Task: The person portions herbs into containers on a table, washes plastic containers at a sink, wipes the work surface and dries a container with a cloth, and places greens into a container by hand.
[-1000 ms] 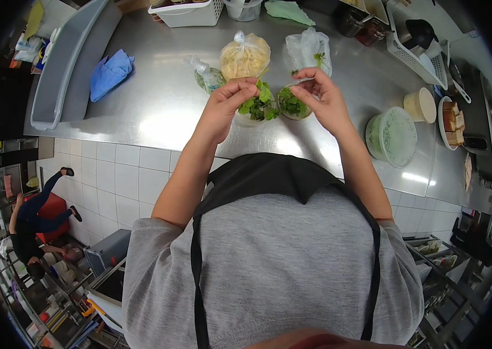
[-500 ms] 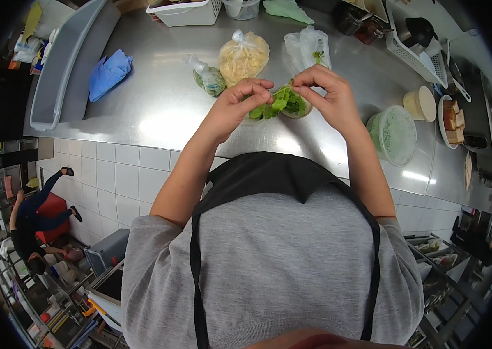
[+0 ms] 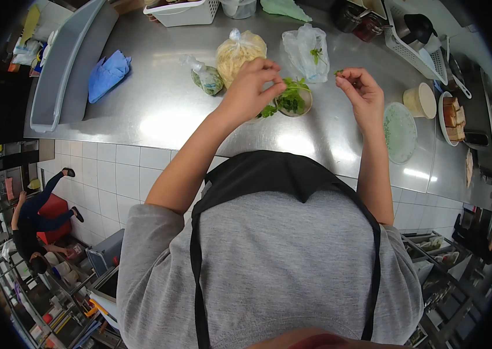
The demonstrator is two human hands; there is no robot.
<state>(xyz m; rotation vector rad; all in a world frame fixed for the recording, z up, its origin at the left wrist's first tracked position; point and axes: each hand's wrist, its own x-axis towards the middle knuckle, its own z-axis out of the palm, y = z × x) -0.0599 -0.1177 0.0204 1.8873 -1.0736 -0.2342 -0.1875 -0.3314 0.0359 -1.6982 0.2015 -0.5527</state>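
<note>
My left hand [image 3: 253, 88] is closed, thumb and fingertips pinched on a leafy herb sprig [image 3: 296, 85] that looks like coriander. Just beneath it stands a small round tub [image 3: 309, 106] with green leaves in it. More leaves [image 3: 268, 110] show under my left palm, where a second container is mostly hidden. My right hand [image 3: 363, 93] is raised off to the right, thumb and forefinger pinching a small green herb piece [image 3: 339, 73]. Behind the tub lies a clear plastic bag [image 3: 306, 53] with a herb sprig [image 3: 316, 53] on it.
Left of the tub are a bag of yellowish shreds [image 3: 240, 51] and a smaller bag of greens [image 3: 207, 80]. A clear round lid [image 3: 400, 134] and cream tub [image 3: 419, 101] stand right. A blue cloth [image 3: 109, 74] and grey bin [image 3: 74, 70] are left. Another person [image 3: 27, 227] is behind.
My hands were together over the tub with the sprig between them. My right hand has pulled away to the right with a small piece; my left hand stays near the tub.
</note>
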